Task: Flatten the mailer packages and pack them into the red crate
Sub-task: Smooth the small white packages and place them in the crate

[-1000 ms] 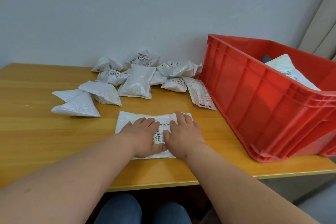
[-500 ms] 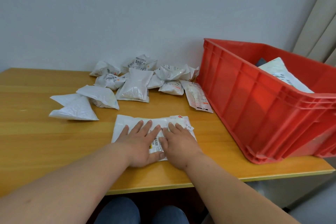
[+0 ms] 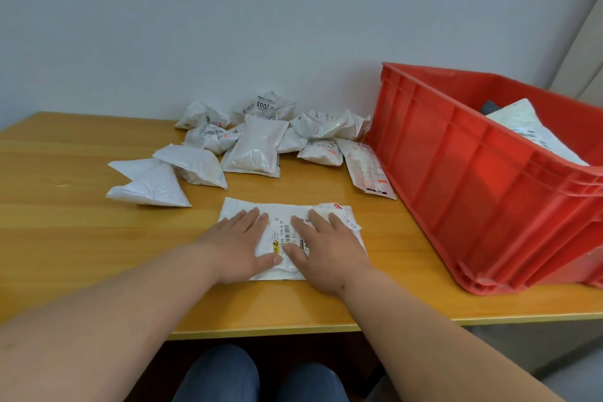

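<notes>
Now my left hand (image 3: 243, 243) and right hand (image 3: 326, 246) have slid apart, both grips flat with straight fingers pressing the white mailer (image 3: 287, 232) on the surface (image 3: 65, 238) near the red crate (image 3: 473, 189); its label is partly covered.

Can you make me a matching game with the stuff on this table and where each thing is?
1. red crate
2. labelled mailer
3. pile of mailers
4. left hand

a. near the wall, not flattened yet
b. pressing flat on a mailer
c. under both hands
d. at the table's right end

Pairs: 1-d, 2-c, 3-a, 4-b
</notes>
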Demonstrator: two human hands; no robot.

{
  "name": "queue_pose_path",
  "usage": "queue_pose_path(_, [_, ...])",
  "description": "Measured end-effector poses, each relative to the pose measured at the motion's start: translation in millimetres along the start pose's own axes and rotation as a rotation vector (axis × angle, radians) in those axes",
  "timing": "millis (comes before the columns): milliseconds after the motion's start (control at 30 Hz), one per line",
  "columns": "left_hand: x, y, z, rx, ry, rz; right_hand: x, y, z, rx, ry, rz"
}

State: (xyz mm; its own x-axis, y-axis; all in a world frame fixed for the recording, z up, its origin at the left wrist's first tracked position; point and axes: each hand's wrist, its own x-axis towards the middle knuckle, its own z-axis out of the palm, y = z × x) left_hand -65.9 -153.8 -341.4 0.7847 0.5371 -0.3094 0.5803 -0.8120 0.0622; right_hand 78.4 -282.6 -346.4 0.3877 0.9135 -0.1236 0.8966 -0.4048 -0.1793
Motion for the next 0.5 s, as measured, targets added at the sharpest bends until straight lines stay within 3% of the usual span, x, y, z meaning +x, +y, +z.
queue_pose_path(500, [-2,4,2,0.085,-0.079,-0.029,-3,1,13,-0.06,-0.001,0.003])
